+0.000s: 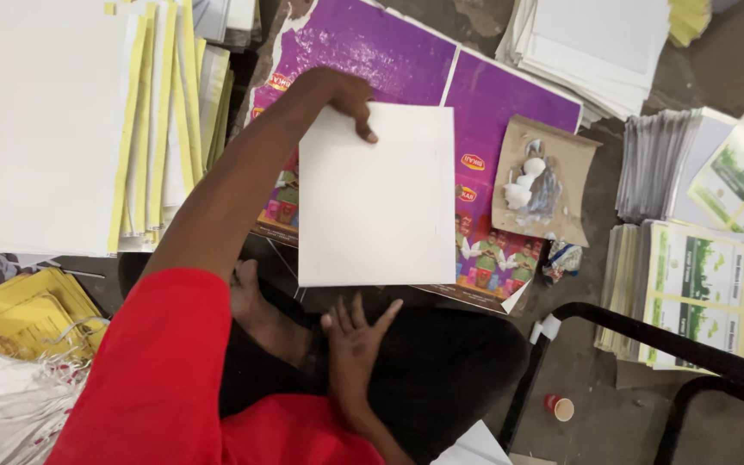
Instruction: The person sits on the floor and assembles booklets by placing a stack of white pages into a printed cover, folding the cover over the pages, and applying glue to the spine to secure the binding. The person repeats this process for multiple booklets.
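Note:
A white rectangular board [378, 198] lies over a purple printed sheet [363, 52] on the floor. My left hand [344, 95] reaches out from a red sleeve and grips the board's top left corner, thumb on its face. My right hand [355, 340] rests on my black-trousered lap just below the board's bottom edge, fingers spread and holding nothing.
Tall stacks of white and yellow-edged sheets [53, 129] stand at the left, with more white sheets [600, 43] at top right. Green printed booklets [699, 293] are piled at the right. A brown paper with white glue lumps [540, 181], a black chair frame [647, 331] and a small red cup [562, 407] lie nearby.

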